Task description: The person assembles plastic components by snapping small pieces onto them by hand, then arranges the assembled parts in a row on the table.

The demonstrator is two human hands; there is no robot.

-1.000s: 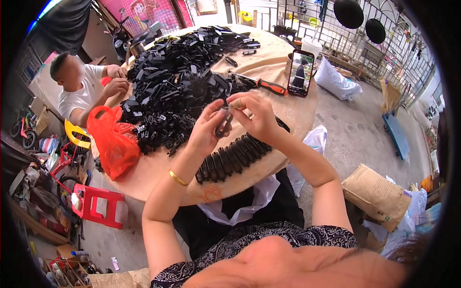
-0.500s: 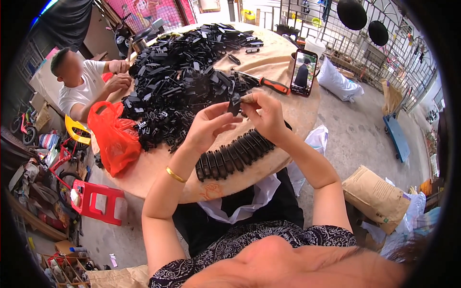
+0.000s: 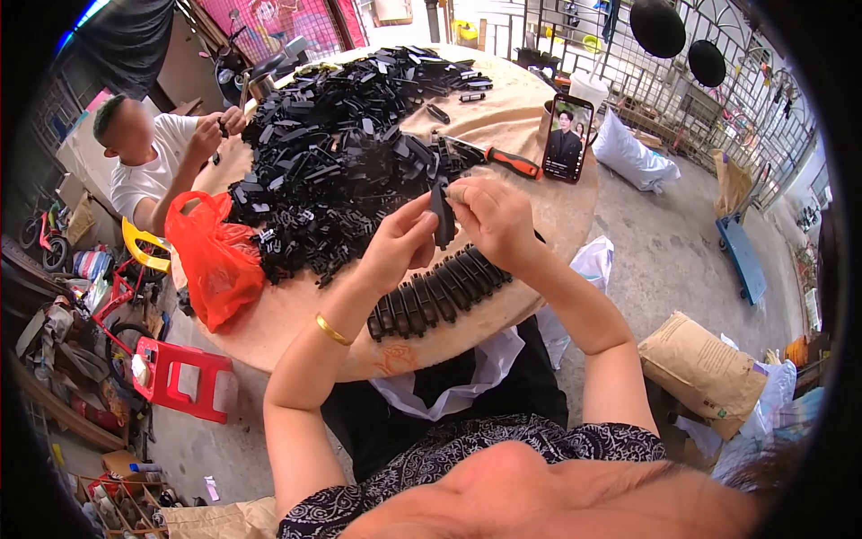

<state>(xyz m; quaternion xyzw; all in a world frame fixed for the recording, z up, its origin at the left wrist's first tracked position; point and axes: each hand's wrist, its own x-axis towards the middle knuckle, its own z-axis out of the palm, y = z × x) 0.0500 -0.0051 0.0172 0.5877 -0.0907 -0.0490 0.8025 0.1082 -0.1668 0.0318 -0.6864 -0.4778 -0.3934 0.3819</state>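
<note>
Between my two hands, above the table, is a long black plastic part point(image 3: 442, 216), tilted nearly upright. The fingers of my left hand point(image 3: 401, 235) close on its left side. My right hand point(image 3: 494, 218) pinches at its upper right edge; whether it also holds a smaller piece is hidden. Below my hands, a curved row of black plastic parts point(image 3: 429, 301) stands side by side along the near table edge. A big heap of loose black parts point(image 3: 332, 135) spreads beyond my left hand, with smaller clip-like pieces at its near side.
On the round table point(image 3: 296, 337) lie a screwdriver with an orange-black handle point(image 3: 512, 163) and an upright phone point(image 3: 567, 139). A red plastic bag point(image 3: 211, 260) hangs over the left edge. Across at left a co-worker point(image 3: 153, 162) handles something small. A red stool point(image 3: 184, 377) stands on the floor.
The black part has turned more upright and shows more of its length. My left fingers have curled in around it. The co-worker's hands have risen from the heap's edge.
</note>
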